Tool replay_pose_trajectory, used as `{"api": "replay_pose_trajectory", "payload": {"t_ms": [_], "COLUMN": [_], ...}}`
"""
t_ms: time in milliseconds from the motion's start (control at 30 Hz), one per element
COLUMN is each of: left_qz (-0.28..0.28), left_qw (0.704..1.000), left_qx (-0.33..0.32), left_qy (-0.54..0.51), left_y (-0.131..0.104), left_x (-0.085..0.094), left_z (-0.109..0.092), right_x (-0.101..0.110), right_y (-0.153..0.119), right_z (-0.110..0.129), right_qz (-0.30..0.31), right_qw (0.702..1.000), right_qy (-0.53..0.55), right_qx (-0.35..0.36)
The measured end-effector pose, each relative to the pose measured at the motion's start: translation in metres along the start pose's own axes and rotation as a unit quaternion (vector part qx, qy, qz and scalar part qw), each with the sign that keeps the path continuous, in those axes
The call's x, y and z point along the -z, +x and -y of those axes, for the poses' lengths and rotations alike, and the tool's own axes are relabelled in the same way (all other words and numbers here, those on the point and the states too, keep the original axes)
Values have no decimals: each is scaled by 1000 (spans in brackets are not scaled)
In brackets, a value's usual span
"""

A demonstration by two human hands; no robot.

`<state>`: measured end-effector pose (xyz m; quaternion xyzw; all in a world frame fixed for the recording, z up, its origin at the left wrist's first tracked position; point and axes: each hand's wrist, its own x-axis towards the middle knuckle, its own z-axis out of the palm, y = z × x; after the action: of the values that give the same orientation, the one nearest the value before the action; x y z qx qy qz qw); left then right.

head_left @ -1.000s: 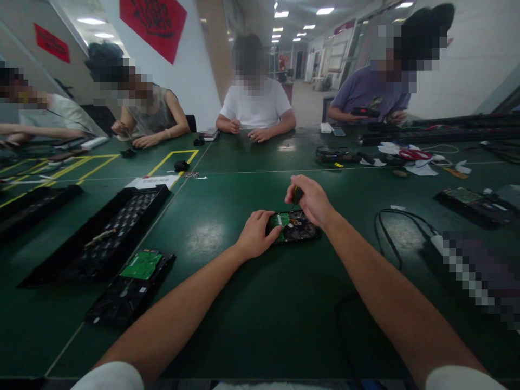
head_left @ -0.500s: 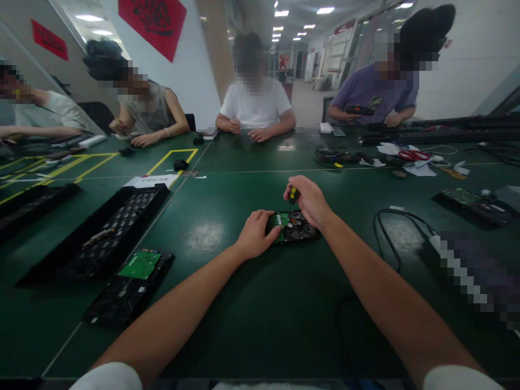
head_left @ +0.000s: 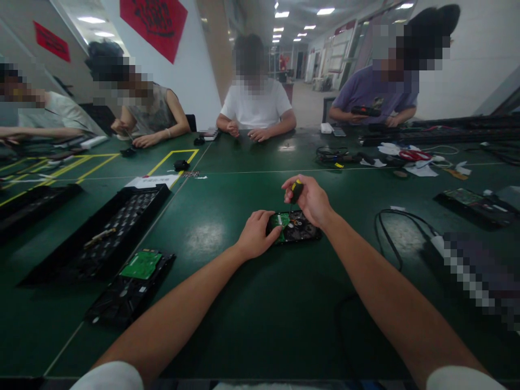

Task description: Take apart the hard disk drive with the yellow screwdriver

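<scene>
A hard drive (head_left: pixel 303 230) with a green circuit board lies flat on the green table in front of me. My left hand (head_left: pixel 259 234) grips its left end, thumb on the top face and fingers along the far edge. My right hand (head_left: pixel 311 200) is closed around a small yellow and black screwdriver (head_left: pixel 297 189), held nearly upright over the drive. The screwdriver's thin shaft points down to the drive near the board's edge; whether its tip touches a screw is too small to tell.
A second hard drive (head_left: pixel 132 287) lies left of my forearm, beside a long black tray (head_left: pixel 109 233). Cables (head_left: pixel 390 233) and another drive-like unit (head_left: pixel 473 206) are on the right. Papers and wires (head_left: pixel 414 157) lie farther back. Several people sit across the table.
My right hand has turned slightly, and the screwdriver handle now leans more to the right. My left hand and the hard drive stay in place.
</scene>
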<state>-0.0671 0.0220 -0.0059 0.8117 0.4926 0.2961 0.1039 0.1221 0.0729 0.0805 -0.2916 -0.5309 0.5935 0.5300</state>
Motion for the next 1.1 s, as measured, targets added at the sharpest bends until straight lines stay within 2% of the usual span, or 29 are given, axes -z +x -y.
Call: {"api": "replay_pose_trajectory", "payload": {"t_ms": [333,400,533,767,967,1100], "left_qz": [-2,-3,-3,-2,1,3], "left_qw": [1000,1000,1000,1000,1000,1000], "left_qx": [1,-2,-2,1,1,2], "left_qy": [2,1,2,0,1,1], "left_y": [0,0,0,0,0,0], "left_x": [-3,-2,0,1,0,-1], "left_z": [2,2,0,-1,0,0], "right_x": [1,0,-1,-1,2,3], "right_y": [2,1,0,0,1,1], "right_z": [-6,-5,-3,-6,-6,-4], "right_qz": [-59,-50,8,26,4,-17], "right_qw": [998,998,1000,999,993,990], "right_qy": [-9,1,-22,-18,-91,-118], "right_qx": [30,33,13,24,77,82]}}
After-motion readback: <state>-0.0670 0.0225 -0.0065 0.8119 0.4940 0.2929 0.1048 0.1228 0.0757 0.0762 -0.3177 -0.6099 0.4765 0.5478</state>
